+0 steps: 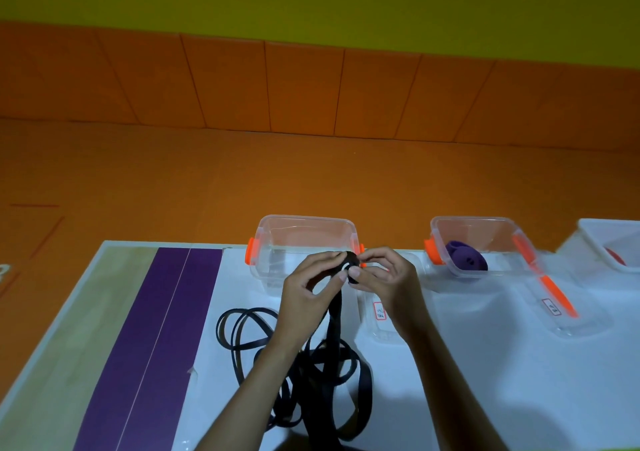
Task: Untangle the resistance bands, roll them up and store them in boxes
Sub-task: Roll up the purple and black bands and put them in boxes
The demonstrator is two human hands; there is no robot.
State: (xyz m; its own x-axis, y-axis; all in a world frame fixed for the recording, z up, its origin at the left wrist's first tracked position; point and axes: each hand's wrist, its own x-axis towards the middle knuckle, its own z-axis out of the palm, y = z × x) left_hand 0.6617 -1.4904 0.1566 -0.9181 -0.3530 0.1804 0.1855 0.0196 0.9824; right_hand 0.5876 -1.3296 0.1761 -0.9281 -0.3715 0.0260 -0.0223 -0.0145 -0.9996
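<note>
A person's left hand [308,291] and right hand [384,277] meet above the worktop [502,381], both gripping a small tight coil [349,264] wound from one end of a black band [334,378]. The left fingers curl over the coil with the thumb pressed beneath, and the right thumb and fingertips pinch it from the other side. From the coil the band drops between the wrists to a loose tangle of black loops lying on the near part of the worktop, some spilling out to the left. Just beyond the hands stands a clear box [304,232] with orange latches, holding nothing that can be seen. To its right a second box [485,239] contains a rolled purple band [465,260], and a third box [599,242] at the far right edge shows something red [614,258] inside, too cropped to identify. Two clear lids, one [381,326] by the right wrist and another [557,315] with an orange clip, lie flat near the boxes. A purple strip [156,346] runs along the worktop's left side.
</note>
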